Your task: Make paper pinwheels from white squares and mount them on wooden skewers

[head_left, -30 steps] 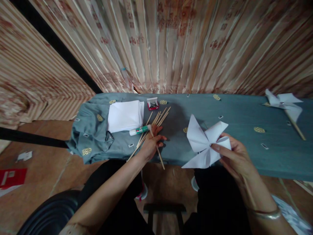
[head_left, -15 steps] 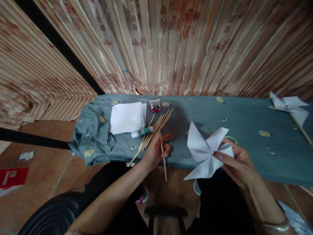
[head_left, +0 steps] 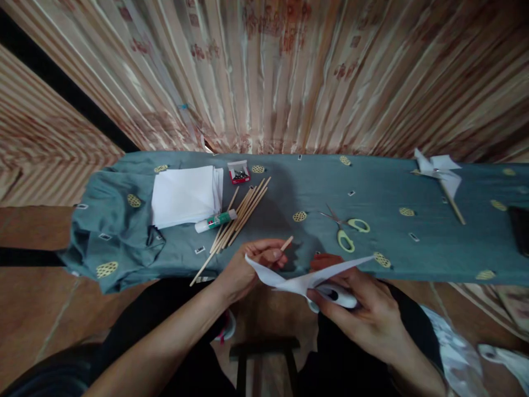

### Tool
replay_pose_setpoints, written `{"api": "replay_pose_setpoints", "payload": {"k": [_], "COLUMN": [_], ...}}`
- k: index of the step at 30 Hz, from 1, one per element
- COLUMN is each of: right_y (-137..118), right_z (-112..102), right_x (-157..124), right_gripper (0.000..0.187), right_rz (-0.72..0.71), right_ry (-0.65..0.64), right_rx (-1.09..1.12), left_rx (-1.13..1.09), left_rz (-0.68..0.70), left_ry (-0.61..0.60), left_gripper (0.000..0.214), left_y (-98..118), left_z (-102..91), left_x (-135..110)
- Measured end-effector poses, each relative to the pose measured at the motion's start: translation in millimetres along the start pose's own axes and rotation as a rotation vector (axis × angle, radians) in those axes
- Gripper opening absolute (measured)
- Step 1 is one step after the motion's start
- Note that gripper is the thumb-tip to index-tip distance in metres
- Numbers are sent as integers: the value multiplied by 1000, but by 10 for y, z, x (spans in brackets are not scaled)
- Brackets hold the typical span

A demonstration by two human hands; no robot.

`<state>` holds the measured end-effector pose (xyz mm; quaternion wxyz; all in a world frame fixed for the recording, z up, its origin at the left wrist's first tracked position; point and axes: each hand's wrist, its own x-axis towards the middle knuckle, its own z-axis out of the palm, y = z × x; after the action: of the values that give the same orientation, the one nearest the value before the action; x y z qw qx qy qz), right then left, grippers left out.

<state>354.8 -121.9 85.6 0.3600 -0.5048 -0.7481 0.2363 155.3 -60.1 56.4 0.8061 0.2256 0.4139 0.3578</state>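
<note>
My left hand [head_left: 258, 262] pinches a thin wooden stick [head_left: 286, 243], whose upper end shows above the fingers; its lower part is hidden behind paper. In my right hand [head_left: 355, 300] is a white paper pinwheel [head_left: 297, 283], turned nearly edge-on, with its blades spreading toward the left fingers. Left of my left hand lies a pile of wooden sticks [head_left: 248, 212], with a green and white glue stick [head_left: 215, 221] touching it. Scissors [head_left: 345, 240] with light green handles lie spread beyond my right hand.
A stack of white paper [head_left: 184, 196] and a small red box of metal pins [head_left: 238, 173] sit on the teal tablecloth [head_left: 297, 187]. A finished pinwheel on a stick [head_left: 448, 176] lies at right, with a dark object [head_left: 519, 229] at the edge. A pleated curtain [head_left: 289, 82] hangs behind.
The pinwheel has turned from facing me to nearly edge-on and come closer to my left hand. The stick now tilts upward to the right. My view has shifted right, uncovering the scissors.
</note>
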Motion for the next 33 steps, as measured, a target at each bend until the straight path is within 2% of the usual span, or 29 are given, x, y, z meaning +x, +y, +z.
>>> {"api": "replay_pose_setpoints", "payload": {"k": [3, 6, 10, 14, 23, 33], "right_y": [-12, -27, -77, -104, -59, -93], "right_z": [14, -11, -51, -55, -50, -32], "right_x": [-46, -58, -30, -10, -34, -33], "right_gripper": [30, 38, 42, 43, 32, 36], "right_rz": [-206, -288, -279, -293, -225, -223], "right_ry": [71, 84, 59, 87, 77, 88], "right_rx": [-127, -57, 23, 1, -58, -69], "left_rx": [-9, 1, 25, 43, 126, 161], "left_rz": [-35, -71, -94, -51, -15, 44], "left_ry": [-45, -65, -116, -162, -160, -196], "left_gripper": [37, 34, 28, 23, 19, 19], "left_y": [0, 15, 42, 33, 38, 38], "left_z": [40, 67, 92, 103, 130, 112], "left_x": [-37, -66, -88, -89, -83, -78]}}
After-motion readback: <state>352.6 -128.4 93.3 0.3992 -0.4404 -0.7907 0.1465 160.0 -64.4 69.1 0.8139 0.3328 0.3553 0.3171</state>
